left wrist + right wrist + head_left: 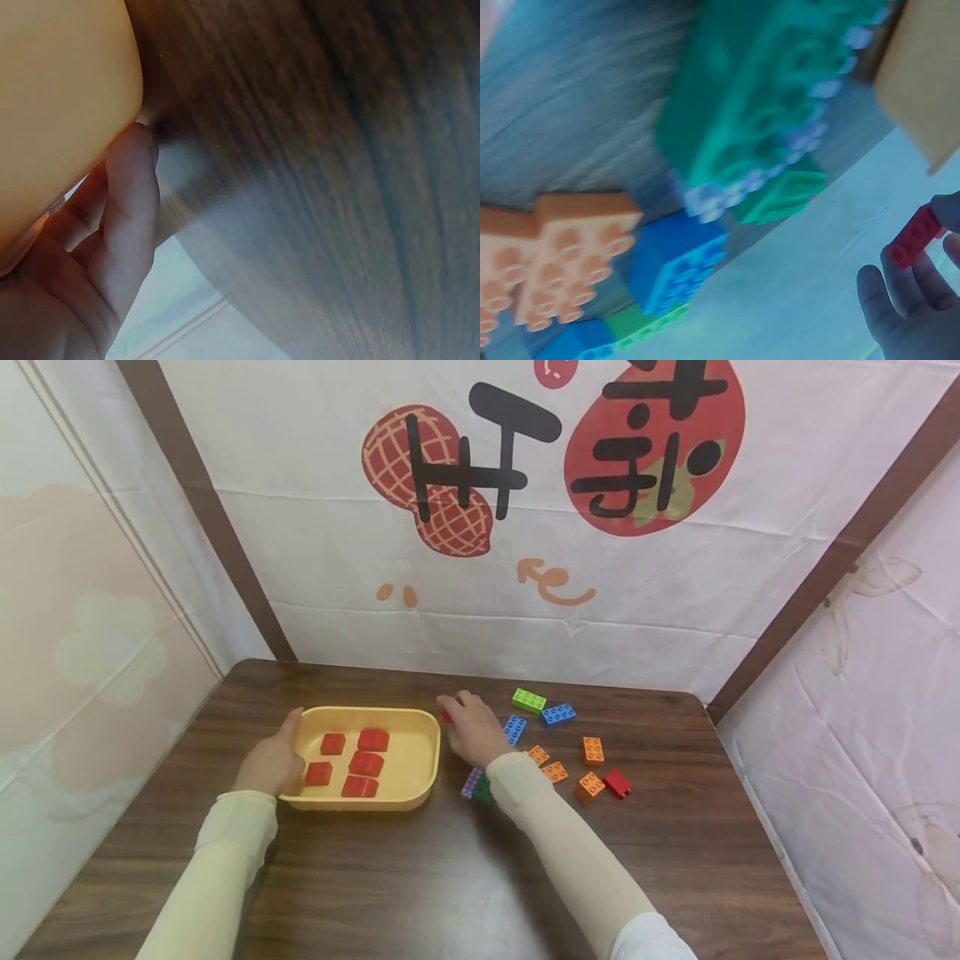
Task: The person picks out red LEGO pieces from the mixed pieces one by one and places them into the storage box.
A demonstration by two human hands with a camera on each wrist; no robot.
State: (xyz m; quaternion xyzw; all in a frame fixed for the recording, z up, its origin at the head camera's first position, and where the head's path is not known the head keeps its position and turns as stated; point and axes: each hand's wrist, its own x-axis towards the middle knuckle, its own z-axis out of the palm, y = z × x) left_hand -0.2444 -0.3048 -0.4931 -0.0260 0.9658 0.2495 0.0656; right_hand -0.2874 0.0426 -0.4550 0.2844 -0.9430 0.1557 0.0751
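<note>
My left hand (268, 763) grips the left wall of a yellow plastic tray (422, 795), its fingers bent against the outside in the left wrist view. Several red toy bricks (366, 764) lie inside the tray in two columns. Just beyond the tray's right end is my right hand (477, 729), over the table. It pinches a small red brick (915, 237) between thumb and fingers, seen with studs in the right wrist view. Beneath and beside the right forearm lie a purple brick (471, 782) and a dark green brick (483, 791), partly hidden by the sleeve.
Right of the right hand are blue bricks (558, 714), a light green brick (529, 700), several orange bricks (592, 750) and another red brick (617, 783). They lie loose on the dark wooden table (390, 877). A printed cloth (480, 635) hangs behind the table's back edge.
</note>
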